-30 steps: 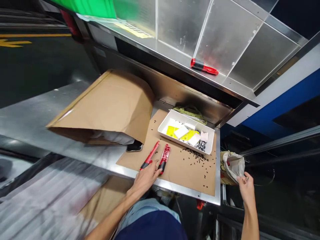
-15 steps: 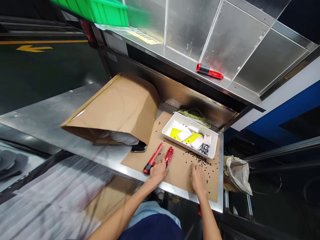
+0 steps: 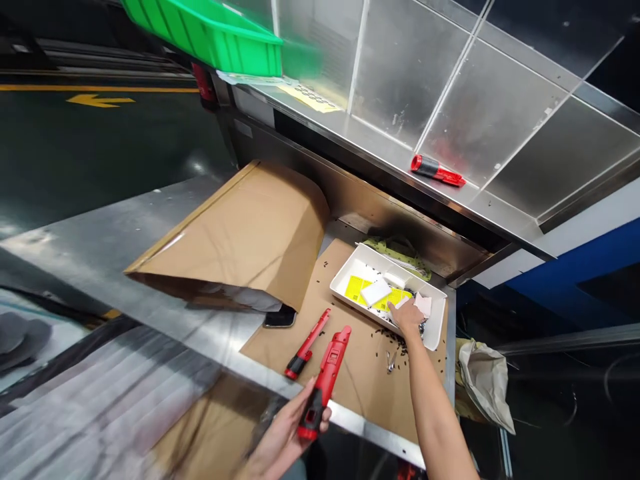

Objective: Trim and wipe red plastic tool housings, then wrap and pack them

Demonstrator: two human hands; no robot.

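My left hand (image 3: 293,427) is closed around the black lower end of a red-and-black plastic housing half (image 3: 330,367), raised at the table's front edge with its smooth outer side up. A similar red-and-black housing half (image 3: 307,347) lies on the brown paper to its left. My right hand (image 3: 409,319) reaches into the white tray (image 3: 345,308), its thumb and fingers on either side of a small white block (image 3: 401,303) that they partly cover. Another white block (image 3: 376,292) and a pinkish block (image 3: 423,305) sit beside it on a yellow printed sheet (image 3: 355,288).
Small black pieces (image 3: 400,343) and a shiny metal tool (image 3: 391,361) lie before the tray. A large brown paper bag (image 3: 250,233) and a phone (image 3: 280,317) are at left. Another red-black part (image 3: 437,171) rests on the shelf near a green bin (image 3: 230,40).
My left hand has lifted one housing half off the paper toward me and its outer side now shows. My right hand has moved from the paper into the tray, leaving the metal tool uncovered.
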